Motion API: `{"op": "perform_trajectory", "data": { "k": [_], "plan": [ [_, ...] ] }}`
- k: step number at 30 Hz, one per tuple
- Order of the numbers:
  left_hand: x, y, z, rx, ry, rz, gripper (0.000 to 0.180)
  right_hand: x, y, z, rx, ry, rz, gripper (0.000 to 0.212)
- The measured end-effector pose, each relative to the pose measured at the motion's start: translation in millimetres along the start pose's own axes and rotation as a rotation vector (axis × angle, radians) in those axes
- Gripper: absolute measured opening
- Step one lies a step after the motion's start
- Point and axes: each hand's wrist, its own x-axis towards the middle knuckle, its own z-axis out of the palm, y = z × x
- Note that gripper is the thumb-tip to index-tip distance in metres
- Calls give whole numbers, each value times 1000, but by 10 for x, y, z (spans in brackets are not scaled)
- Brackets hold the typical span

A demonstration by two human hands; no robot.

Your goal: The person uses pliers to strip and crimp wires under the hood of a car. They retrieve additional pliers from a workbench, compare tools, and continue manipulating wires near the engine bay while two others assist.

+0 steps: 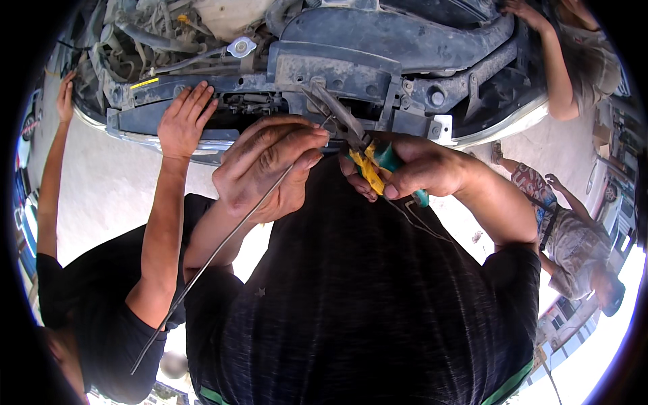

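My left hand is closed, pinching a long thin metal wire between thumb and fingers. The wire's long end slants down to the lower left, and its short end sticks up past my fingertips beside the pliers. My right hand is wrapped round a pair of pliers with yellow and green handles. Their metal jaws point up and to the left, close to the wire's tip; I cannot tell whether they touch it. Below my right hand hangs a thin bent piece of wire. Both hands are in front of the car's front panel.
An open engine bay with hoses and a round metal cap lies ahead. At left, a co-worker's hand rests on the front crossmember. Another person's arm reaches in at the far right. Farther off stands a person in a cap.
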Motion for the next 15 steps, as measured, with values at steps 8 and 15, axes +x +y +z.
{"op": "perform_trajectory", "data": {
  "k": [8, 15],
  "plan": [
    [-53, 12, 78, -99, 154, -66, 11, 28, -79, 127, 85, 57, -22, 65],
    [-65, 22, 73, -100, 133, -70, 15, 28, -43, 103, 163, 10, -46, 78]
  ]
}}
